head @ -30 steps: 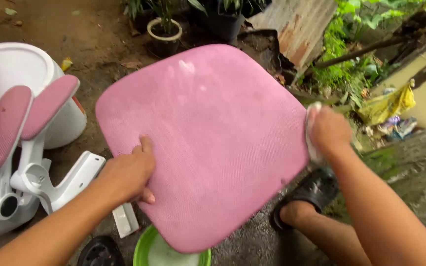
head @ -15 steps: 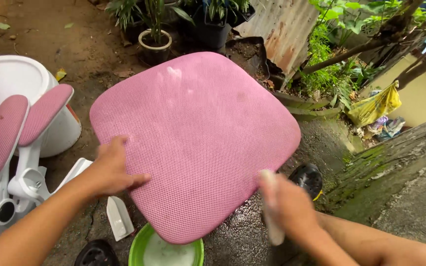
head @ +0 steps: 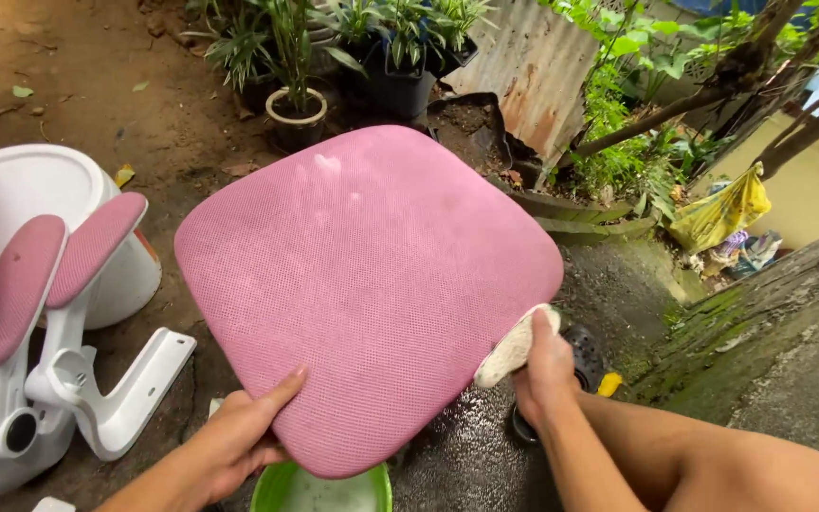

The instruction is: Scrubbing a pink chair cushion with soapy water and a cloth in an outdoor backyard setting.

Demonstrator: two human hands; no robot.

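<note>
A pink mesh seat cushion (head: 362, 284) fills the middle of the head view, tilted up off the ground. My left hand (head: 239, 438) grips its near-left lower edge, thumb on the top face. My right hand (head: 544, 365) holds a whitish cloth (head: 512, 349) pressed against the cushion's right lower edge. Below the cushion sits a green basin (head: 282, 493), mostly hidden by it.
Two pink-padded white armrests (head: 45, 313) and a white chair shell (head: 45, 190) lie at the left on dirt. Potted plants (head: 296, 104) and a rusty metal sheet (head: 533, 71) stand behind. A mossy concrete ledge (head: 779, 332) runs on the right; the ground below is wet.
My left hand slid from the cushion's top face down to its near edge. My right hand went from the right edge downward, then back up to the right lower edge with the cloth.
</note>
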